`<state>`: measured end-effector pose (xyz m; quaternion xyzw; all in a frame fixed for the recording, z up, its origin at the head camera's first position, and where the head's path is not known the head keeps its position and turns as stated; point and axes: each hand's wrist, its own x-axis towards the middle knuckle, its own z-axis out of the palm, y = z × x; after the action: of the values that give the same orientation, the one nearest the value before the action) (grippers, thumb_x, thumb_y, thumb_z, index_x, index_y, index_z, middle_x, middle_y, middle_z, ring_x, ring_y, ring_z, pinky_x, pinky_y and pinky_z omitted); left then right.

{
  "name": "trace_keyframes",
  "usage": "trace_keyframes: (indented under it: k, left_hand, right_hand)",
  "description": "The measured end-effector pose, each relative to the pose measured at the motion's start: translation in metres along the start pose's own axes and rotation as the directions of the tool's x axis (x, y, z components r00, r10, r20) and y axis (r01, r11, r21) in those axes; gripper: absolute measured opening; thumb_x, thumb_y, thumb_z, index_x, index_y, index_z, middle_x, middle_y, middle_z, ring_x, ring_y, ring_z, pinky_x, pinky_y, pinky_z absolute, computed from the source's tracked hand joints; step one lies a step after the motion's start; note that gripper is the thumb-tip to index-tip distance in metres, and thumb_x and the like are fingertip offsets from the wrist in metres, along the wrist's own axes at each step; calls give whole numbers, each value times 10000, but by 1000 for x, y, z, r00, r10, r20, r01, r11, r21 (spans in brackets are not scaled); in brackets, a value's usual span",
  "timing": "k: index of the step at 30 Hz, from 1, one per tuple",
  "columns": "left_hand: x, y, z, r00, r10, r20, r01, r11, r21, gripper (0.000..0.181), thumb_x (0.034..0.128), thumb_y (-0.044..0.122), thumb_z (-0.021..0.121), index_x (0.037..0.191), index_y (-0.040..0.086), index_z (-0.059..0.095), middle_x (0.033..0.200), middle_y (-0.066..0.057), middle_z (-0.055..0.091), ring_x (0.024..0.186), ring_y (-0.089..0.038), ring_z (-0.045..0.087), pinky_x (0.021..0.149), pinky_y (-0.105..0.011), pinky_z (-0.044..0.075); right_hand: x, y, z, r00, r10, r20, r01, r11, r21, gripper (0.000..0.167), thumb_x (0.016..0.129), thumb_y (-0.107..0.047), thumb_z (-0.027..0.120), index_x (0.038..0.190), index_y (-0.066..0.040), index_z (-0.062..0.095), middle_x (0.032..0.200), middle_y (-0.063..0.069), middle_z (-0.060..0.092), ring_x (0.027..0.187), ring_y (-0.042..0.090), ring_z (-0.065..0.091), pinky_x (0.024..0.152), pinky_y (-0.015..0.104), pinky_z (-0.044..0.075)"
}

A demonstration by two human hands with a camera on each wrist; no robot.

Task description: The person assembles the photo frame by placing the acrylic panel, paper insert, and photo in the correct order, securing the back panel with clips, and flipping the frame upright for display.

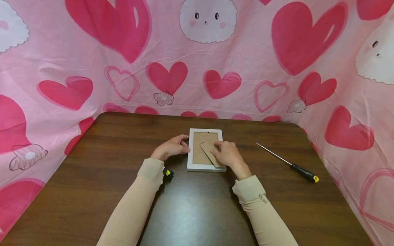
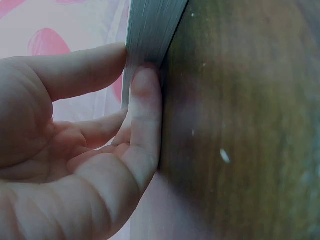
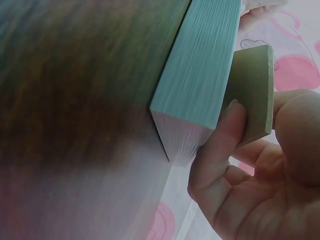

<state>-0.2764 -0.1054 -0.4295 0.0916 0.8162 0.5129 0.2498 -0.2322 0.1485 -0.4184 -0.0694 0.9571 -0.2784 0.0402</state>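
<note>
A white picture frame [image 1: 190,155] lies face down on the table, its brown backing board [image 1: 198,155] showing. On its back, a brown cardboard stand flap [image 1: 209,154] sits at a slant and is raised a little from the backing. My right hand [image 1: 229,153] holds this flap at its right edge, thumb on top; in the right wrist view the flap [image 3: 257,85] shows between the thumb and the other fingers. My left hand [image 1: 172,147] rests against the frame's left side, thumb and fingertips touching its outer edge [image 2: 152,35].
A screwdriver [image 1: 286,160] with a black and yellow handle lies on the dark wooden table [image 1: 123,147], right of the frame. Pink cloth with hearts [image 1: 221,83] hangs behind the table and along both sides.
</note>
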Motion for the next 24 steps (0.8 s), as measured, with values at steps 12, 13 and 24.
trace_keyframes:
  k: [12, 13, 24]
  left_hand:
    - [2, -1, 0, 1000, -5, 1, 5, 1000, 14, 693, 1012, 102, 675, 1627, 39, 363, 1094, -139, 606, 1062, -281, 684, 1044, -453, 518]
    - [1, -1, 0, 1000, -4, 2, 4, 1000, 15, 693, 1013, 104, 675, 1629, 41, 362, 1092, -138, 605, 1065, -282, 686, 1050, -457, 515]
    - [0, -1, -1, 1000, 6, 15, -6, 1000, 4, 705, 1014, 106, 681, 1633, 36, 352, 1084, -145, 611, 1071, -281, 689, 1084, -475, 506]
  right_hand:
    - [1, 1, 2, 1000, 0, -7, 0, 1000, 12, 498, 1032, -291, 701, 1430, 5, 651, 758, 66, 628, 1027, 299, 619, 935, 481, 530]
    - [1, 1, 2, 1000, 0, -8, 0, 1000, 12, 496, 1032, -288, 701, 1427, 7, 652, 773, 84, 647, 1039, 303, 624, 942, 484, 531]
    - [0, -1, 3, 1000, 4, -27, -5, 998, -55, 479, 1026, -308, 704, 1418, -32, 676, 1414, 189, 666, 1290, 404, 633, 1061, 556, 501]
